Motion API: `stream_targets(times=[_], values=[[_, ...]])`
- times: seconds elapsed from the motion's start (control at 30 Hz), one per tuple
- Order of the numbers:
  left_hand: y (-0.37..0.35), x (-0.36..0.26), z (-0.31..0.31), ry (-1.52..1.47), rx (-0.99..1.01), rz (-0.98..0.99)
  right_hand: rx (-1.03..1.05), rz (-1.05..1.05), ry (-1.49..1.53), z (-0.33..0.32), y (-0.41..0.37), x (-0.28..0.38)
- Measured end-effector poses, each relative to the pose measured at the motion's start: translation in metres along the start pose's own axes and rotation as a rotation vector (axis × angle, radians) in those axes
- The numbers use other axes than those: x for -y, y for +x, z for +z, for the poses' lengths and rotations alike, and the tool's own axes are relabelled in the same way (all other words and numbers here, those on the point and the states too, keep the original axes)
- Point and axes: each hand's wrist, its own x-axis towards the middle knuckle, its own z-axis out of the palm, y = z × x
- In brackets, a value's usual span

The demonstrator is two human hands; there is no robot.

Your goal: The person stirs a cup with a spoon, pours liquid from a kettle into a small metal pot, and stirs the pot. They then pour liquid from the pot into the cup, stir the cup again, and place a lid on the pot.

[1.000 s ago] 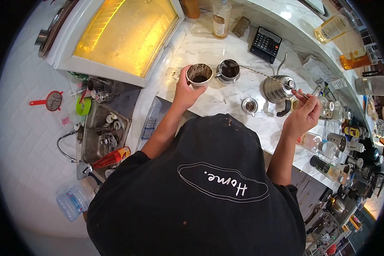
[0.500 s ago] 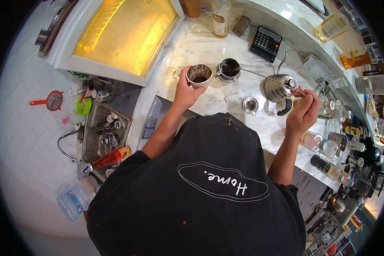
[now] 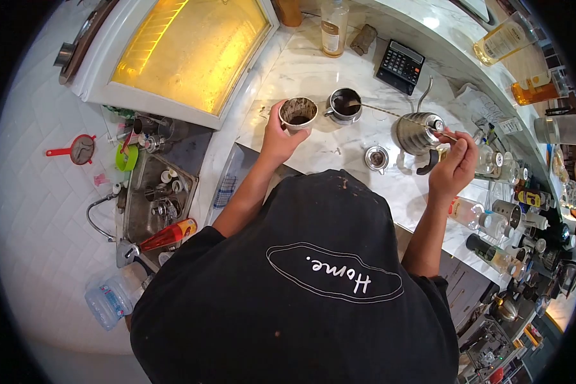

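Note:
My left hand (image 3: 283,136) is wrapped round a pale cup (image 3: 299,111) whose inside is smeared with dark powder. Between the fingers of my right hand (image 3: 454,163) is the end of a long, twisted bar spoon (image 3: 384,110). Its far tip rests in the mouth of a steel cup (image 3: 344,114) with dark contents, standing on the counter right of the pale cup. A steel gooseneck kettle (image 3: 416,133) stands beneath the spoon's handle, close to my right hand. Nearer me sits a small metal cup (image 3: 376,159) with brown residue in it.
A calculator (image 3: 400,66) and an amber bottle (image 3: 333,29) are at the back of the marble counter (image 3: 288,70). Several bottles (image 3: 473,211) crowd the right side. Left are a lit glass-fronted cabinet (image 3: 192,51) and a sink (image 3: 131,211) holding dishes.
The spoon's tip has shifted slightly within the steel cup, and my right hand has moved a little left. My left hand and the pale cup stay nearly still.

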Motion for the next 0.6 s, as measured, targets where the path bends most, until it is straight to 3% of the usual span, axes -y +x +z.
stream_targets(times=[0.3,0.4,0.6], values=[[0.006,-0.005,0.003,-0.037,0.004,0.003,-0.013,0.023,0.086,0.014,-0.003,0.003],[0.007,-0.004,0.002,-0.026,-0.001,0.003,0.056,-0.037,-0.06,0.012,-0.005,0.004],[0.001,0.006,-0.002,-0.03,0.009,-0.019,-0.008,-0.03,-0.029,-0.005,0.003,0.004]])
